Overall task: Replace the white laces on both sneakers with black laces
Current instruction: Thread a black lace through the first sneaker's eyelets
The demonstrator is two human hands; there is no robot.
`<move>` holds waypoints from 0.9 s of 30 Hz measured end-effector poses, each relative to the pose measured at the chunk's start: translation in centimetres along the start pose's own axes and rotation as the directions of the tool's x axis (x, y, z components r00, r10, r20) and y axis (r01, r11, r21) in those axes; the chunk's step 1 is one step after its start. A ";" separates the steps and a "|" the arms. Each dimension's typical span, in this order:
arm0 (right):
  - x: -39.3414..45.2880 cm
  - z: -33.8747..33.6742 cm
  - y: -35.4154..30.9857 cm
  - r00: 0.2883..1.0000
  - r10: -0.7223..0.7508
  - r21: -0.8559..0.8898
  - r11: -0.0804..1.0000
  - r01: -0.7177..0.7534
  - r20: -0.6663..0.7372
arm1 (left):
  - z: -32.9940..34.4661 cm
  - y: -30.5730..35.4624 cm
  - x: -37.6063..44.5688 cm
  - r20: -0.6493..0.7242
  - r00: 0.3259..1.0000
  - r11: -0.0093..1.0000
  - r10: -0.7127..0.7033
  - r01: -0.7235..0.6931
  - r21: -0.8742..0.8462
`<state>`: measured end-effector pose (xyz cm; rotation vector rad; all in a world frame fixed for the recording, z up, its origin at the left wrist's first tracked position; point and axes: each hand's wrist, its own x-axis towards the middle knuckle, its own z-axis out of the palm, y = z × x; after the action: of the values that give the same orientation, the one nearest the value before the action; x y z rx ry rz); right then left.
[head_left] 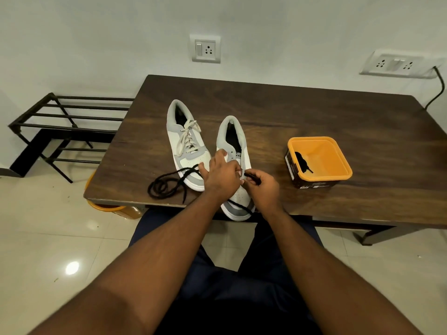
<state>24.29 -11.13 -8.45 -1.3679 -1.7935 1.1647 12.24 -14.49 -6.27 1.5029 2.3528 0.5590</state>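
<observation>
Matt wooden table (314, 112); glossy floor tiles (48, 226).

bare forearms, dark navy trousers (242, 293) below.

Both sneakers (186, 143) were white and grey; the left one wore white laces (187, 137). A black lace (167, 183) lay on the dark brown, wood-grained desk (314, 112). At right, an orange tub (319, 160) had dark brown sides.
</observation>
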 end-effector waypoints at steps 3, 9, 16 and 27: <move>-0.2 -0.4 -0.3 1.000 0.010 0.026 1.000 -0.010 0.012 | 1.2 0.0 -0.8 -0.116 0.993 0.998 0.018 -0.025 -0.058; -0.1 -0.5 -0.8 1.000 0.024 -0.040 0.999 -0.024 0.012 | 0.5 -0.6 -0.7 -0.105 0.992 0.995 0.075 -0.081 -0.059; 0.2 0.0 -0.9 0.997 0.075 -0.043 0.996 -0.074 0.014 | -2.7 0.1 1.4 -0.259 0.962 0.926 -0.089 -0.015 -0.377; 0.1 -0.1 -1.2 0.992 0.116 -0.058 0.992 -0.114 0.042 | -13.4 3.7 12.2 -0.374 0.850 0.571 -0.369 -0.110 -0.814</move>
<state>23.81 -11.10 -7.37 -1.5053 -1.8110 1.2232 4.23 -4.14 6.81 0.7455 1.9437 1.8934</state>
